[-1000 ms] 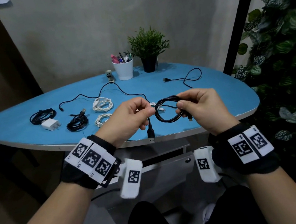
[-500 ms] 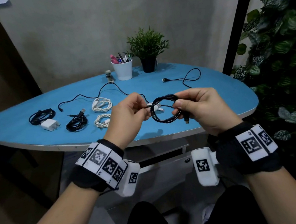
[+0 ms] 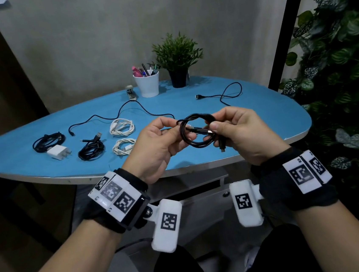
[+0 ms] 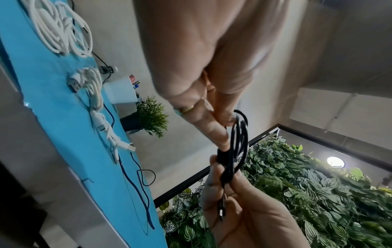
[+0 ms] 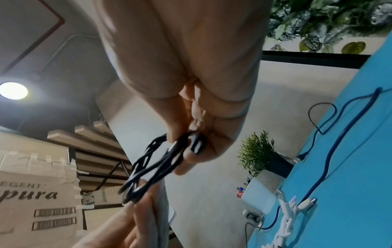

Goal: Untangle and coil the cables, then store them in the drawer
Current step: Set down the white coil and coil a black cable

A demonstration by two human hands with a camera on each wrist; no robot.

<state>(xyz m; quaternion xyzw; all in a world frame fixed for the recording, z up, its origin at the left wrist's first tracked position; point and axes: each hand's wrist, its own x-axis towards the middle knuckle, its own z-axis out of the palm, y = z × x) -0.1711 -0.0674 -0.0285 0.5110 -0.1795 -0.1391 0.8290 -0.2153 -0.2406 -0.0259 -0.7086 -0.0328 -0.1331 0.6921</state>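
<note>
Both hands hold a small coil of black cable [image 3: 198,131] above the near edge of the blue table [image 3: 260,114]. My left hand [image 3: 163,137] pinches the coil's left side [image 4: 239,139]. My right hand [image 3: 231,128] grips its right side [image 5: 161,161], and one plug end [image 3: 222,145] hangs below the thumb. On the table lie two black coils [image 3: 91,147] [image 3: 48,141], two white coils [image 3: 121,126] [image 3: 124,147], and two loose black cables [image 3: 127,110] [image 3: 225,93]. A drawer [image 3: 202,189] under the table stands slightly open.
A white charger [image 3: 58,152] lies by the left black coil. A white pen cup [image 3: 147,85], a potted plant [image 3: 177,58] and a small stapler [image 3: 130,92] stand at the table's back. A wall of leaves [image 3: 345,74] fills the right side.
The hanging plug that dangled below my left hand has been drawn up and passed through the coil. Both hands have moved closer together and a little away from me.
</note>
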